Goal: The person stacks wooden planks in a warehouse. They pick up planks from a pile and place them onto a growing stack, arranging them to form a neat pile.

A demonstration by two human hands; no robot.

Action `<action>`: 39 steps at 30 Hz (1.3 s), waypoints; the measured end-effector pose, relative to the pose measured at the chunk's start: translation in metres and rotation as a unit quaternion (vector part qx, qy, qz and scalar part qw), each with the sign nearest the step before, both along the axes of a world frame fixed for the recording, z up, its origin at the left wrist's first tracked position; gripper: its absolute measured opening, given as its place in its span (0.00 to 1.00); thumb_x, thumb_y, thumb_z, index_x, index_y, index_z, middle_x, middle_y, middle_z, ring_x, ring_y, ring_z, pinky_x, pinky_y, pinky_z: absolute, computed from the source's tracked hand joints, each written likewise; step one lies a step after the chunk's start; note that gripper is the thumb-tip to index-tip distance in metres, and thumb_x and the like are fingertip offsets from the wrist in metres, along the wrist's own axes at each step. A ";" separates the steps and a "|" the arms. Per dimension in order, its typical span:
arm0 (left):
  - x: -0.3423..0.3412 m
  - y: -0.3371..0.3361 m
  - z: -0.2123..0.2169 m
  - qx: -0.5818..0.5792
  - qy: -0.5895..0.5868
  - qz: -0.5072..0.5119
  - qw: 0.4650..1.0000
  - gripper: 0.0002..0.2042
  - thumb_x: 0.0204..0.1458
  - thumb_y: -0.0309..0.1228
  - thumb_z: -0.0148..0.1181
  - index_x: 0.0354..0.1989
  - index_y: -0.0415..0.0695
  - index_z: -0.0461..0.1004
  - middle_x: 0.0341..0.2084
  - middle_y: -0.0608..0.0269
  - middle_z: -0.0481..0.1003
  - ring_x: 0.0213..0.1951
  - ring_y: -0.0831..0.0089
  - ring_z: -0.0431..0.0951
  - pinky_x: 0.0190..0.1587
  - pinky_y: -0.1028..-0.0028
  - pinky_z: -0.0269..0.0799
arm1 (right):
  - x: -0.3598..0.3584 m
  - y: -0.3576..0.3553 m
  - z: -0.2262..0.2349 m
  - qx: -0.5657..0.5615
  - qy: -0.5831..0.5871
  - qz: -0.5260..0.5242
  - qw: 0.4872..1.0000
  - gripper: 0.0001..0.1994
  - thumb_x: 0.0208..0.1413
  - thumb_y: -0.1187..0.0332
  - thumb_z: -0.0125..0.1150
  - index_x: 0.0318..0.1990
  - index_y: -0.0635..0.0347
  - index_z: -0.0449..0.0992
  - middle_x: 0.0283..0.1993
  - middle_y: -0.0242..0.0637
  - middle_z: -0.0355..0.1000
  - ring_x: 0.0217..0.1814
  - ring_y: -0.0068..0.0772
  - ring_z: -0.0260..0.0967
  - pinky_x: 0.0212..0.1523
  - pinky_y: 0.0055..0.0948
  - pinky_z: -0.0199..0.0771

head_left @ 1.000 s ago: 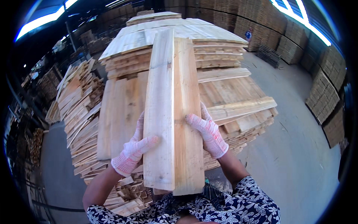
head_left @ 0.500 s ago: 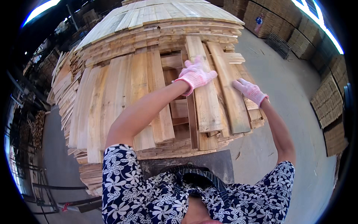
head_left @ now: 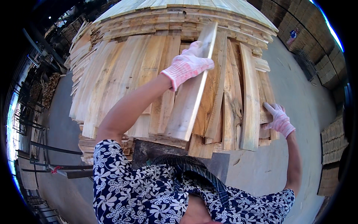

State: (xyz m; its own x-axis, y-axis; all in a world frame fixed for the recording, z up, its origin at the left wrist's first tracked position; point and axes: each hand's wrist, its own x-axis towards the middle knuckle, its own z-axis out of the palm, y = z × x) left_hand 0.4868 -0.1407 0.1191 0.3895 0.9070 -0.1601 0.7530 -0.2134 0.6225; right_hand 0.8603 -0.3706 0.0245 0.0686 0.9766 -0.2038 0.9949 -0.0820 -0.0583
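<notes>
My left hand (head_left: 188, 67), in a pink-and-white knit glove, grips a long pale wooden board (head_left: 188, 102). That board is tipped up on its long edge, with its thin side toward the right, above the other boards. At the right edge of the stack, my right hand (head_left: 280, 120), gloved alike, touches an outer board (head_left: 265, 87). Its thumb and forefinger are spread apart, and the other fingers are partly hidden. Between the hands lie rougher brown boards (head_left: 214, 93) and a narrow light plank (head_left: 249, 100). To the left, pale boards (head_left: 112, 78) lie side by side.
Behind rises a higher tier of stacked boards (head_left: 182, 20). A dark flat panel (head_left: 149, 151) lies below the stack's near edge. Metal bars (head_left: 71, 170) jut in at the lower left. Wood stacks (head_left: 332, 142) line the right side, and a person (head_left: 292, 36) stands far off.
My left hand has lifted and tilted a board it was lying on, bringing it leftward. My right hand has slid off a board's top to the stack's right edge. The view has shifted.
</notes>
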 end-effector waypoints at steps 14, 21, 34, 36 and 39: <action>-0.069 0.022 -0.070 0.143 0.192 0.051 0.970 0.40 0.51 0.51 0.59 0.73 0.54 0.58 0.71 0.42 0.54 0.71 0.38 0.51 0.72 0.46 0.46 | -0.030 -0.004 0.050 0.002 -0.059 -0.057 0.997 0.44 0.44 0.54 0.76 0.71 0.47 0.64 0.64 0.44 0.66 0.70 0.50 0.60 0.74 0.44 0.53; 0.014 -0.030 -0.028 0.177 0.082 -0.103 0.975 0.38 0.54 0.56 0.56 0.72 0.52 0.59 0.70 0.41 0.57 0.70 0.40 0.57 0.70 0.51 0.58 | -0.098 0.078 0.078 0.112 0.091 -0.179 0.973 0.39 0.57 0.40 0.59 0.74 0.44 0.59 0.72 0.52 0.59 0.70 0.54 0.63 0.69 0.46 0.63; 0.011 0.054 -0.061 0.002 -0.105 0.009 0.994 0.44 0.52 0.54 0.60 0.75 0.50 0.51 0.65 0.41 0.67 0.60 0.52 0.74 0.64 0.62 0.66 | -0.004 0.112 -0.002 0.143 0.030 -0.262 0.954 0.28 0.57 0.51 0.58 0.65 0.44 0.70 0.69 0.53 0.61 0.67 0.62 0.64 0.64 0.52 0.68; -0.025 0.043 -0.037 0.044 -0.120 0.003 0.992 0.47 0.49 0.56 0.62 0.75 0.48 0.52 0.59 0.42 0.73 0.62 0.50 0.72 0.64 0.63 0.64 | 0.000 0.113 -0.007 0.107 -0.039 -0.263 0.958 0.26 0.57 0.52 0.58 0.63 0.45 0.73 0.68 0.52 0.62 0.66 0.61 0.65 0.62 0.53 0.69; -0.083 0.041 -0.009 0.073 -0.030 0.010 0.997 0.44 0.50 0.56 0.61 0.75 0.53 0.53 0.59 0.42 0.73 0.62 0.49 0.72 0.64 0.61 0.65 | -0.066 0.137 0.038 0.126 -0.114 -0.192 0.967 0.23 0.59 0.50 0.57 0.59 0.46 0.77 0.63 0.50 0.66 0.63 0.56 0.68 0.61 0.51 0.70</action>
State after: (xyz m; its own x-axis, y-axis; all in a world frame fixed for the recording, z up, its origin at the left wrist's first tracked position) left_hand 0.4036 -0.0994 0.1101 0.3769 0.9263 -0.0034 0.7202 -0.2907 0.6299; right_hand 0.7947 -0.2340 0.0622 0.4505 0.8872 0.0997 0.8834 -0.4592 0.0939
